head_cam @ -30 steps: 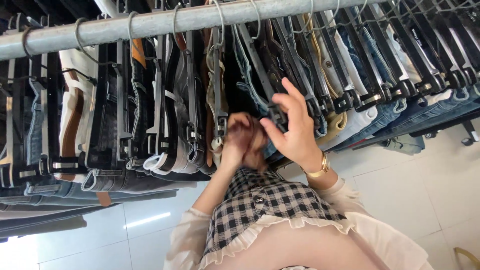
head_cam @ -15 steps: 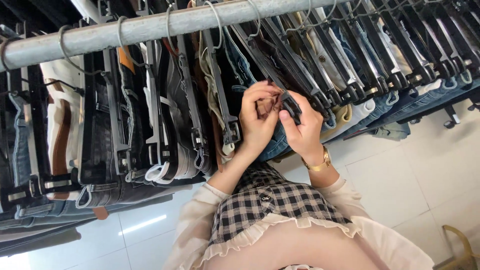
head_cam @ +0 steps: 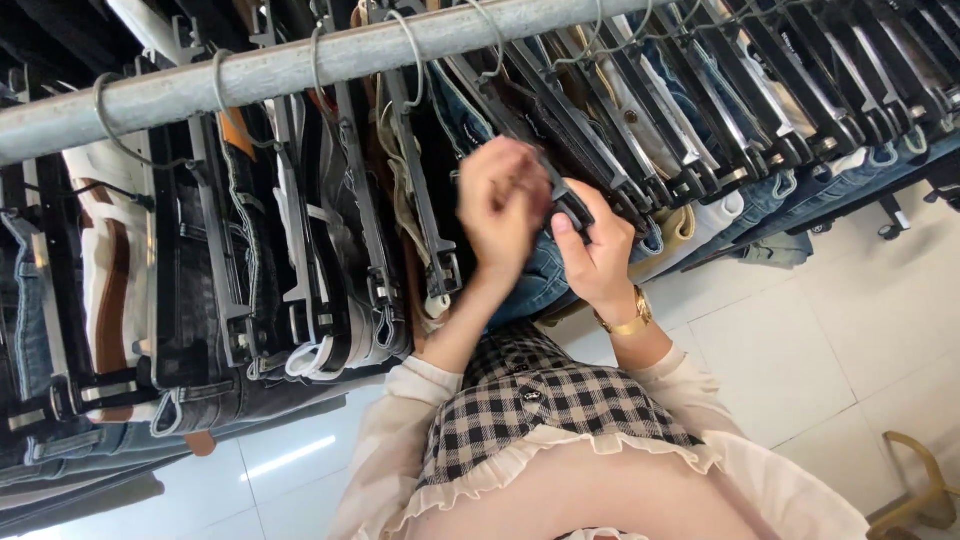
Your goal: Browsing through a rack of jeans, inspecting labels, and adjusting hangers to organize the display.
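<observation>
At the far left of the frame, folded jeans and trousers (head_cam: 110, 300) in white, brown and dark denim hang from black clip hangers (head_cam: 225, 290), their wire hooks looped over a grey metal rail (head_cam: 250, 70) that runs from the left edge up toward the upper right. Below them, at the lower left, lies a glossy white tiled floor (head_cam: 250, 470).

Just left of centre, more hangers carry grey and pale garments, with one black clip hanger (head_cam: 430, 230) hanging just beside the left hand (head_cam: 500, 205). That hand is raised in front of the rack, blurred, its fingers curled inward toward the right hand; whether it pinches anything cannot be told. The right hand (head_cam: 598, 250), touching or nearly touching the left, is closed around the black end of a hanger (head_cam: 570, 205) that holds blue jeans (head_cam: 535, 285), thumb on top. A gold watch (head_cam: 628, 318) sits on that wrist. Both cream sleeves and a black-and-white checked top (head_cam: 540, 400) fill the lower centre.

To the upper right, a dense row of black hangers (head_cam: 800, 110) holds light blue and cream denim. At the lower right corner stands part of a tan curved frame (head_cam: 920, 490), on the floor.
</observation>
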